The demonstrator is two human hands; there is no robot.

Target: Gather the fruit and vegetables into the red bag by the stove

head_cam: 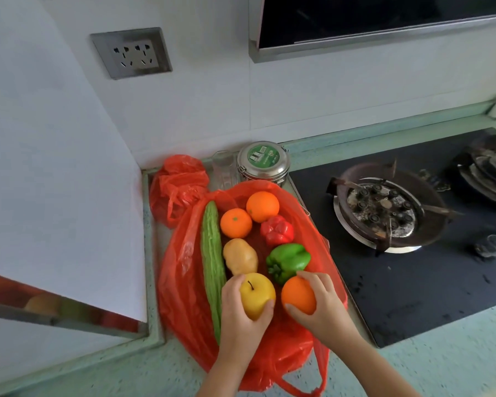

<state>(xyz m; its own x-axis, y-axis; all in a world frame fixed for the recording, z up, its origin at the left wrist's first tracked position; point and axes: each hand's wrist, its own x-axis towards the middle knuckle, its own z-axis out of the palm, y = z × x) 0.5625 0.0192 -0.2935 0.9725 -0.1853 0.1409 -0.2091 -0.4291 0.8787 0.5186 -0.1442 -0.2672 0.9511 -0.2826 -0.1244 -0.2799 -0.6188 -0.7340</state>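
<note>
Both hands are loaded: your left hand [242,310] is closed around the yellow apple [257,295], your right hand [321,305] around an orange [298,295], side by side at the near end of the produce. All of it lies on top of the flattened red bag [184,270] rather than visibly inside; where the mouth opens cannot be told, though the handles [304,388] trail toward you. Ahead of your hands: potato [240,256] and green bell pepper [288,260] just beyond, then red bell pepper [277,230] and two more oranges [262,206]. Long axis to note: the bitter gourd [212,267] runs near-to-far along the left of the pile, its near end passing just beside your left wrist, so the left hand is nearer. Constraints: wall and counter [155,376] edge close on the left, steel tin [262,163] and glass [223,169] behind, gas stove [413,267] hard against the bag's right. Judgement: free room is only toward you.
</note>
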